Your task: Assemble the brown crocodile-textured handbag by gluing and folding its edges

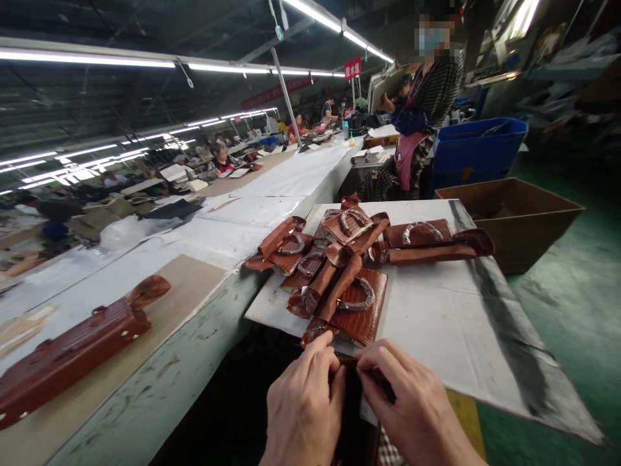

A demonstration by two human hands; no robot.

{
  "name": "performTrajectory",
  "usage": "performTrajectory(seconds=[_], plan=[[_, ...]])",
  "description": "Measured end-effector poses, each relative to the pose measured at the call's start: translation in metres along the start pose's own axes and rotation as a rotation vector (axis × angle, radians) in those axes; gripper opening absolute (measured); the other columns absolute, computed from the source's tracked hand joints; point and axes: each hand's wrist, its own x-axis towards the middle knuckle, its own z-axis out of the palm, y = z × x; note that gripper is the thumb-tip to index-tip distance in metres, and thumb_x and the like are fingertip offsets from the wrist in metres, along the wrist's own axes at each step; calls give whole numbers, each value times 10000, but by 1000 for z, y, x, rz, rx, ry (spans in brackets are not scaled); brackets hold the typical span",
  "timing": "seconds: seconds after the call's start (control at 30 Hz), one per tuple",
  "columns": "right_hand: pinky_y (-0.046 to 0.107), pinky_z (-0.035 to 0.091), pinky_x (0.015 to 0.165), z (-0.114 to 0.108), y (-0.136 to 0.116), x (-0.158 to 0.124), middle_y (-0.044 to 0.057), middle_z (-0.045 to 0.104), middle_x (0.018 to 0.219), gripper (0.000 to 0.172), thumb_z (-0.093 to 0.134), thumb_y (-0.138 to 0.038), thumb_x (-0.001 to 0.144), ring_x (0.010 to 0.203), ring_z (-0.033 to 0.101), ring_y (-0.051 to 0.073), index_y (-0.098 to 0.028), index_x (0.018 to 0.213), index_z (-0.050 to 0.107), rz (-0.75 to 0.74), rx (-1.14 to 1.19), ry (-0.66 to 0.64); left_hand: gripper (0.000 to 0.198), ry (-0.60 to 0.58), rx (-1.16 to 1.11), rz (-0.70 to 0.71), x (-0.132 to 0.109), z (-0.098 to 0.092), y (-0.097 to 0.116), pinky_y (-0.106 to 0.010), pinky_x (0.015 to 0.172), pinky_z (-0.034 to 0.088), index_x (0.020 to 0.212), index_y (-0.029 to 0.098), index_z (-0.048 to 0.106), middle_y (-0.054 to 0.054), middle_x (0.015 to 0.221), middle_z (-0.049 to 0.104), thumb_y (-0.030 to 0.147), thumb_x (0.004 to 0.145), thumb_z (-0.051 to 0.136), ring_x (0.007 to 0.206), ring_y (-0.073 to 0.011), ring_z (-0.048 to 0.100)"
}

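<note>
My left hand (305,401) and my right hand (407,391) are close together at the near edge of the white board. Thumbs and fingertips of both pinch the upper edge of a dark brown leather piece (353,414), which hangs down between them. Its full shape is hidden by my hands and shadow. Just beyond my fingers lies a heap of reddish-brown crocodile-patterned handbag pieces (361,304). Several have curved handles (358,296) that look wrapped in clear plastic. Another handbag piece (420,241) lies to the heap's right.
A long white-covered table (272,194) runs along the left, with a brown leather bag body (77,343) on it. Right of the white board (446,310) stand a cardboard box (514,226) and a blue bin (478,152). A co-worker (431,97) stands beyond, holding flat panels.
</note>
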Motion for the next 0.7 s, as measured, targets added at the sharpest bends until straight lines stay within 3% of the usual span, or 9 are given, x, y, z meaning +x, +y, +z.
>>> performTrajectory(seconds=[0.33,0.7], plan=[[253,521,590,-2,1,2,21,601,734,152,439,-127,918,620,619,152,-195,829,543,45,38,-16,147,-93,-221,124,5,5,-13,-262,856,572,755,219,531,-79,1179,719,109,830,471,957,-178,725],[282,504,596,-7,5,2,20,579,753,123,469,-113,893,653,602,167,-186,821,536,105,99,-83,159,-108,-289,230,6,6,-9,-247,867,572,750,208,568,-110,1162,728,103,821,472,983,-184,724]])
